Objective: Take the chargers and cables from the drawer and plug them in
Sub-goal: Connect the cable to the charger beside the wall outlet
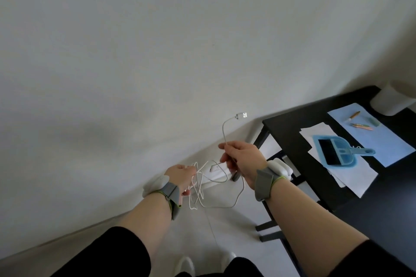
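While the right hand (242, 159) pinches the white cable (240, 189) at frame centre, USB plug (242, 115) raised, the left hand (180, 175) closes on its tangled loops, seemingly above a wall socket (215, 167).

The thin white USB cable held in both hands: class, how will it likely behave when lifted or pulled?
The thin white USB cable is probably floppy: it sags in loose loops between the left hand and the right hand. Its short end stands up to the metal USB plug, so it seems slightly springy. The loops cross, so pulling may tangle it.
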`<act>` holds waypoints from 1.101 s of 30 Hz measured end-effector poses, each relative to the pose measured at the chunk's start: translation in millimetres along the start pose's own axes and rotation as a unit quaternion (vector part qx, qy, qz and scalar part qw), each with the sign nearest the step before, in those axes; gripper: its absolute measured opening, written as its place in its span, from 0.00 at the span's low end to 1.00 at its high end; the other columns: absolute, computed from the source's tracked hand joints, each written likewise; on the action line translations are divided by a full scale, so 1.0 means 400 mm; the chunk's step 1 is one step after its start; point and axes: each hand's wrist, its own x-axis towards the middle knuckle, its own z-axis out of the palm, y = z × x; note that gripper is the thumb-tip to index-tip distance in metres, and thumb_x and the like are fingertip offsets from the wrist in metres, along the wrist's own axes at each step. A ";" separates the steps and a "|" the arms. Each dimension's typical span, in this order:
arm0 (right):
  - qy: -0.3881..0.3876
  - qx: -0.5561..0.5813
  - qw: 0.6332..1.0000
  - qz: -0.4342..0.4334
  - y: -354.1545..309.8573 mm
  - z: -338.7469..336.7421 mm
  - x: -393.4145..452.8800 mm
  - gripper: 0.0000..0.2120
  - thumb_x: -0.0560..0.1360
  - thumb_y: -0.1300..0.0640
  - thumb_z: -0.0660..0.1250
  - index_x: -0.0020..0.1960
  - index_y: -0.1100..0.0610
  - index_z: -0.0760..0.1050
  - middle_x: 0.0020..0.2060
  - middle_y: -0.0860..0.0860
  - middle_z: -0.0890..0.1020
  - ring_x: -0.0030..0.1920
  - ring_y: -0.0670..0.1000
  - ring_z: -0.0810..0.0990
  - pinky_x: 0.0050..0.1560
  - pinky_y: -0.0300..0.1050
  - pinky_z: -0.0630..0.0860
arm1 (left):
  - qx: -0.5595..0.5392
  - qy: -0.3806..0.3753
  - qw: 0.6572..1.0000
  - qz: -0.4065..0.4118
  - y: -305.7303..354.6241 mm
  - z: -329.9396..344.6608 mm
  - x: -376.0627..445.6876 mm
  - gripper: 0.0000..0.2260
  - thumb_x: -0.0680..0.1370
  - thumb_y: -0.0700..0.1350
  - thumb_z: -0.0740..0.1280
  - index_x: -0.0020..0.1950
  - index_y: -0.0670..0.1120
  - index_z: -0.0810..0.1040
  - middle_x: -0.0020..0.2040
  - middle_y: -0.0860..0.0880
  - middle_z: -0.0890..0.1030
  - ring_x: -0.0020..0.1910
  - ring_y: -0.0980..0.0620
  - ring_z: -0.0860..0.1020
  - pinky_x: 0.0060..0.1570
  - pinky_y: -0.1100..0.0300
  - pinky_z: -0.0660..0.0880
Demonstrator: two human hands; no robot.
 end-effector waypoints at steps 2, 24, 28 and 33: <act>-0.014 0.010 1.000 0.012 -0.009 0.003 0.020 0.11 0.80 0.63 0.58 0.57 0.63 0.77 0.28 0.54 0.75 0.21 0.46 0.65 0.19 0.37 0.62 | 0.004 0.004 1.000 -0.010 0.005 0.002 0.020 0.05 0.72 0.42 0.65 0.36 0.44 0.74 0.32 0.45 0.73 0.29 0.49 0.70 0.27 0.63 0.71; -0.124 -0.069 0.989 0.027 -0.071 0.019 0.100 0.15 0.81 0.54 0.57 0.47 0.61 0.78 0.24 0.51 0.72 0.18 0.45 0.61 0.20 0.34 0.56 | -0.119 0.044 0.991 -0.032 0.044 0.010 0.076 0.04 0.74 0.39 0.63 0.39 0.44 0.73 0.37 0.45 0.79 0.29 0.52 0.70 0.28 0.62 0.67; -0.124 -0.061 0.990 0.028 -0.077 0.031 0.097 0.18 0.81 0.51 0.55 0.52 0.63 0.77 0.19 0.50 0.69 0.18 0.47 0.59 0.21 0.34 0.54 | -0.118 0.045 0.992 -0.018 0.061 0.004 0.065 0.04 0.74 0.40 0.63 0.39 0.45 0.73 0.38 0.45 0.79 0.33 0.50 0.72 0.29 0.61 0.69; -0.148 -0.047 0.987 0.030 -0.082 0.047 0.089 0.14 0.81 0.58 0.55 0.48 0.64 0.77 0.23 0.53 0.76 0.18 0.48 0.66 0.20 0.36 0.62 | -0.147 0.023 0.989 -0.009 0.096 0.001 0.045 0.02 0.75 0.42 0.63 0.43 0.44 0.73 0.36 0.46 0.79 0.34 0.49 0.77 0.31 0.60 0.70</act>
